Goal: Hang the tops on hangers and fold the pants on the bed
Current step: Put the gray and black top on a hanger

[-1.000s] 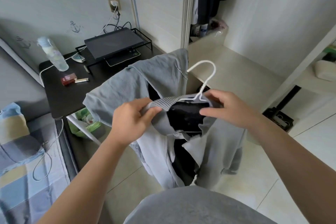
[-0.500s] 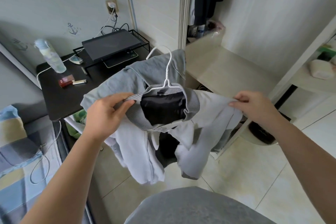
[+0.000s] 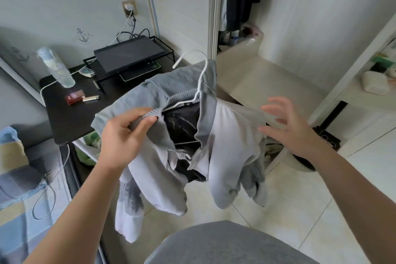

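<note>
The grey top [image 3: 229, 135] is soft and light grey, with a ribbed collar [image 3: 158, 128] and a dark shiny inside that shows through the open neck; it is on a thin white hanger [image 3: 201, 83], and the hanger's bar shows inside the neck, running from side to side.

The top is up in the air in front of the person, above the floor [image 3: 300, 210] and in front of the near edge of the black counter [image 3: 64, 118]; it does not lie on anything.

Its long way runs from top to bottom; the collar is at the top and the sleeves droop down toward the floor; the hanger's hook sticks up and curls over to the left, toward the counter.

The hands are apart; the left hand [image 3: 120, 135] pinches the ribbed collar with thumb and fingers curled round it; the right hand [image 3: 287, 126] is spread wide, just beside the top's right shoulder, holding nothing.

A clear bottle [image 3: 56, 68] stands near the counter's back left corner; a small red box [image 3: 74, 98] lies near the left edge; the bed [image 3: 19, 188] is at the far left.
</note>
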`<state>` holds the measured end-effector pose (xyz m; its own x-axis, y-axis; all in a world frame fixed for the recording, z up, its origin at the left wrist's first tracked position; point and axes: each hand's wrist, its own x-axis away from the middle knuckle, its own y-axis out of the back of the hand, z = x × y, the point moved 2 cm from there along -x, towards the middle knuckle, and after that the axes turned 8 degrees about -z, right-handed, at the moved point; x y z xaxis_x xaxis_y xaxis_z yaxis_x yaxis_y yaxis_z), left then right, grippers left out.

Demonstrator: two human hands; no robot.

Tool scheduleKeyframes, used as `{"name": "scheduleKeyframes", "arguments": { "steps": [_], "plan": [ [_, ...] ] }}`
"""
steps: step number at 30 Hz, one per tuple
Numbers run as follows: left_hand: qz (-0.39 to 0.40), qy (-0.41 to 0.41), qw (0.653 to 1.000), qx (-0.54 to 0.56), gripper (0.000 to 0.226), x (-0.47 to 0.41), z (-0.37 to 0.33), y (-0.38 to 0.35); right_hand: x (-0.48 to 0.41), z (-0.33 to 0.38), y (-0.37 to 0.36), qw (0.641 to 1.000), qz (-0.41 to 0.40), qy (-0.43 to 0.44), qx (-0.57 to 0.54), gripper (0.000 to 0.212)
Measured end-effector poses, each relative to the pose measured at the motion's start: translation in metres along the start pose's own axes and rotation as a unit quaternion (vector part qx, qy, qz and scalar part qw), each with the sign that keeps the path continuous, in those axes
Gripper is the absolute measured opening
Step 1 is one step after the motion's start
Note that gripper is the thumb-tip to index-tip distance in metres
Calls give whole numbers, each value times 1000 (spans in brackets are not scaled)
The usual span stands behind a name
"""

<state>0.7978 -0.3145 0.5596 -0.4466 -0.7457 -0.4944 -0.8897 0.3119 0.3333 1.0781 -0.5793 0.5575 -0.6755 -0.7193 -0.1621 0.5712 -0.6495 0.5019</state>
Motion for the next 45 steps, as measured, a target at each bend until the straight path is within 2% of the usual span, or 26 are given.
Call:
{"name": "scheduleKeyframes", "arguments": {
  "steps": [2, 6, 7, 12, 15, 22, 25, 27, 31, 34, 39, 41, 45],
  "plan": [
    [25, 1, 999, 24, 15, -1, -4, -10, 2, -1, -7, 997, 26, 41, 63, 53],
    [67, 6, 997, 30, 12, -5, -10, -30, 3, -3, -8, 988, -21, 97, 119, 8],
    [84, 6, 996, 28, 14, -6, -11, -35, 5, -3, -4, 985, -32, 113, 125, 5],
    [139, 3, 990, 26, 28, -12, -18, -64, 17, -11, 23, 984, -48, 115, 125, 8],
    [173, -23, 984, 30, 26, -21, -25, -76, 17, -9, 46, 989, -25, 97, 111, 18],
    [305, -55, 949, 66, 33, -55, -45, -108, -20, -13, 83, 996, -39, -13, 78, 22],
    [310, -45, 944, 104, 39, -76, -42, -126, -30, -23, 69, 991, -23, -65, 112, 31],
    [292, -34, 949, 115, 45, -95, -32, -135, -27, -22, 60, 991, -58, -69, 98, 33],
    [270, -43, 954, 121, 14, -135, -17, -164, -21, -12, 52, 990, -100, -47, 83, 39],
    [310, -62, 940, 125, 13, -164, -13, -201, -31, -5, 59, 982, -123, -79, 117, 29],
    [367, -138, 913, 113, 11, -197, -12, -262, -41, 10, 68, 970, -205, -120, 47, 22],
    [376, -156, 909, 92, 13, -209, -10, -280, -43, 12, 71, 958, -248, -142, 24, 20],
    [414, -180, 892, 42, 37, -232, -9, -302, -46, 18, 72, 926, -327, -188, -20, 26]
  ]
}}
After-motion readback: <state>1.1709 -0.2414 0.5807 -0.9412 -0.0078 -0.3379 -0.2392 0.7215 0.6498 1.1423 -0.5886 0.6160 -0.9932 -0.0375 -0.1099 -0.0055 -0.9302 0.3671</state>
